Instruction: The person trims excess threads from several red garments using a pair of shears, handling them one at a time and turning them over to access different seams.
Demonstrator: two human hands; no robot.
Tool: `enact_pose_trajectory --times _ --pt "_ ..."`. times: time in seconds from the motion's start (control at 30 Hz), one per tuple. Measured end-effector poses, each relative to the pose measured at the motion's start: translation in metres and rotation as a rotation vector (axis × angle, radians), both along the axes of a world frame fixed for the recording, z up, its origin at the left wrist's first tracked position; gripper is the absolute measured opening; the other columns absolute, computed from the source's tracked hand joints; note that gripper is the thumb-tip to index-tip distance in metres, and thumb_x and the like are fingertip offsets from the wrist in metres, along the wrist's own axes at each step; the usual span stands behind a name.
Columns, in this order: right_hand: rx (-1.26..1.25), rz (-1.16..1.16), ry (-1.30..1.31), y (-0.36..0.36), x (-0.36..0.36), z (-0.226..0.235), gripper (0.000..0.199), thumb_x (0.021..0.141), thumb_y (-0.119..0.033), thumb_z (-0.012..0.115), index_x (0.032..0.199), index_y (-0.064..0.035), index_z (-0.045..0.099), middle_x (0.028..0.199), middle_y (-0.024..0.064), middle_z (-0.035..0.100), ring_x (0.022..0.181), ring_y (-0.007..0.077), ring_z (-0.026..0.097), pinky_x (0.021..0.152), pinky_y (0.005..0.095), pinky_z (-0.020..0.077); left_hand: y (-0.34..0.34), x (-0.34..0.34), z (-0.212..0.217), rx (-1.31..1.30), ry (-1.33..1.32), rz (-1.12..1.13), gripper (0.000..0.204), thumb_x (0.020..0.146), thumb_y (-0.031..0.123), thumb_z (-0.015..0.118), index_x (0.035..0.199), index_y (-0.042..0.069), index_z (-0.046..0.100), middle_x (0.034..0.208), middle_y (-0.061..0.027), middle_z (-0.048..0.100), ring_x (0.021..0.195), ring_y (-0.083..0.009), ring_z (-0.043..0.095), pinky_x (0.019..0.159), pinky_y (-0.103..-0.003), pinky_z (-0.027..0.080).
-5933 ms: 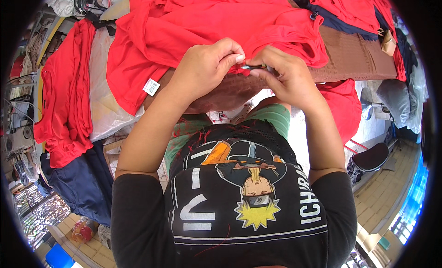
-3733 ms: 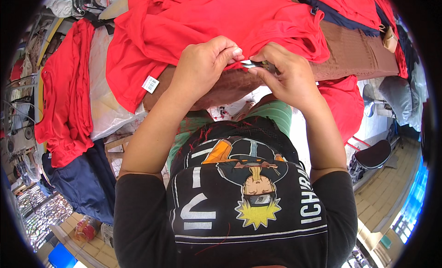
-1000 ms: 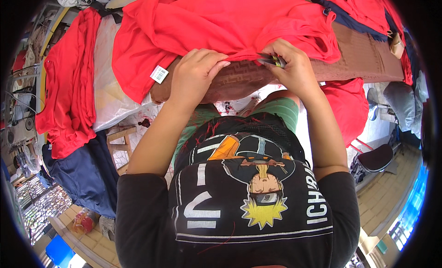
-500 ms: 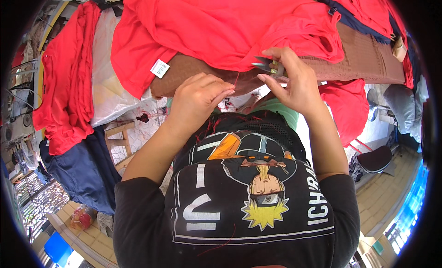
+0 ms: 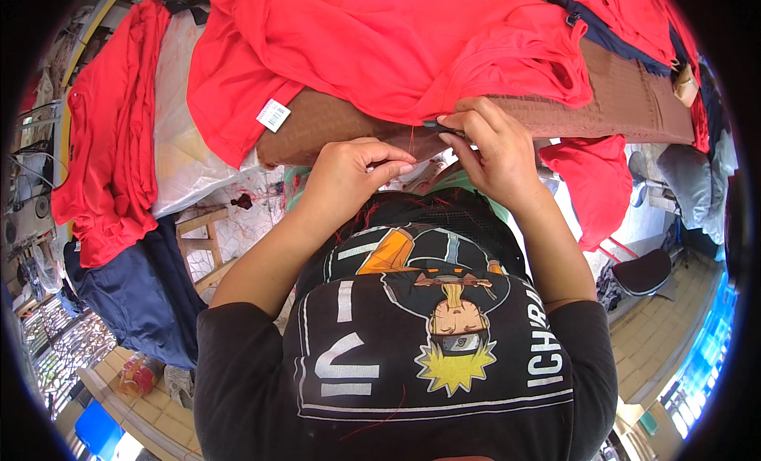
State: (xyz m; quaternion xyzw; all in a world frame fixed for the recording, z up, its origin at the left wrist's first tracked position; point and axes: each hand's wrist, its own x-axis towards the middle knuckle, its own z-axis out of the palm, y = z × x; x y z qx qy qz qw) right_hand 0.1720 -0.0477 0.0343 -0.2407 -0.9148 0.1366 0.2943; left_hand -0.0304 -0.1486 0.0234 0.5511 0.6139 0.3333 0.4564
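Note:
A big red garment (image 5: 396, 49) lies over a table covered in brown cloth (image 5: 626, 96). My right hand (image 5: 495, 152) grips the garment's lower hem at the table edge and pinches a small dark tool (image 5: 434, 122) against it. My left hand (image 5: 357, 172) is a little lower and to the left, off the garment, with fingertips pinched together. A thin red thread (image 5: 411, 136) runs from the hem to those fingertips. Both forearms come up past my black printed shirt.
A white label (image 5: 273, 114) hangs from the red garment's left side. More red garments (image 5: 103, 144) and a navy cloth (image 5: 135, 286) hang at the left beside a white plastic bag (image 5: 186, 144). A wooden stool (image 5: 202, 231) stands below. A dark chair (image 5: 646, 271) is at the right.
My left hand has let go of the hem and drawn down toward my body, pinched shut. My right hand stays at the hem with the tool. The garment sits higher in view.

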Motion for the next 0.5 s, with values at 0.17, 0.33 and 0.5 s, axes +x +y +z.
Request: enact_pose_trajectory --times 0.17,0.33,0.5 --pt "-0.013 0.019 -0.005 -0.0014 -0.0005 -0.0030 0.016 0.078 -0.011 0.068 0.092 -0.0064 0.062 0.090 0.0079 0.060 0.080 0.0283 0.061 0.067 0.0376 0.0495 -0.0002 0.0009 -0.0002 0.096 0.052 -0.022 0.014 0.083 0.010 0.072 0.093 0.001 0.073 0.081 -0.0084 0.069 0.075 -0.0122 0.064 0.068 -0.026 0.049" --pt "-0.010 0.022 0.005 -0.0014 -0.0022 -0.0067 0.016 0.078 -0.013 0.068 0.093 -0.0069 0.062 0.091 0.0075 0.060 0.080 0.0284 0.061 0.067 0.0377 0.0494 -0.0005 0.0015 -0.0019 0.130 0.070 -0.037 0.014 0.083 0.010 0.071 0.093 0.001 0.073 0.081 -0.0081 0.068 0.073 -0.0126 0.064 0.067 -0.026 0.049" --pt "-0.007 0.016 -0.001 -0.0013 -0.0029 -0.0091 0.017 0.079 -0.013 0.068 0.093 -0.0073 0.062 0.091 0.0070 0.060 0.080 0.0283 0.061 0.067 0.0378 0.0495 -0.0004 -0.0004 -0.0025 0.034 0.017 -0.085 0.017 0.085 0.011 0.070 0.099 0.003 0.073 0.083 -0.0077 0.068 0.076 -0.0120 0.064 0.069 -0.025 0.049"
